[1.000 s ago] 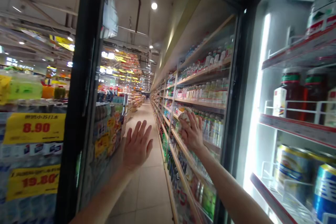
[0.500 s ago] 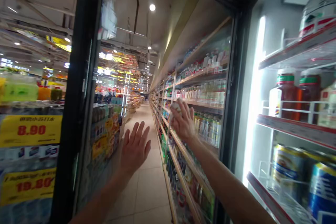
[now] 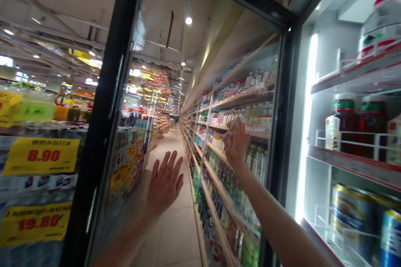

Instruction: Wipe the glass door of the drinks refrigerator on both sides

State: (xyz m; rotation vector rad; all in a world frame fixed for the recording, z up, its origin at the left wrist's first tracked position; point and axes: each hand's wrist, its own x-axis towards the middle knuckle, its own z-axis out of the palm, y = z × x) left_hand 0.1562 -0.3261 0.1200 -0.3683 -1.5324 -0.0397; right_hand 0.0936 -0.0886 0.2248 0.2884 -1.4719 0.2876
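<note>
A glass cooler door (image 3: pixel 206 21) with a black frame stands swung out in front of me. My left hand (image 3: pixel 165 181) lies spread at the glass, palm away from me, with nothing visible in it. Higher and to the right, my right hand (image 3: pixel 238 144) holds a pale crumpled cloth (image 3: pixel 231 127) against the pane. The cloth is blurred and mostly hidden behind the fingers, so its exact kind is hard to make out.
On the right, the lit cooler holds bottles (image 3: pixel 344 121) and drink cans (image 3: pixel 349 212) on wire-edged shelves. To the left are stacked goods with yellow price signs (image 3: pixel 44 155). Through the glass show a tiled aisle (image 3: pixel 175 225) and long shelves of drinks.
My right hand has moved right across the pane with the cloth. My left hand keeps nearly the same place, and the view has shifted slightly.
</note>
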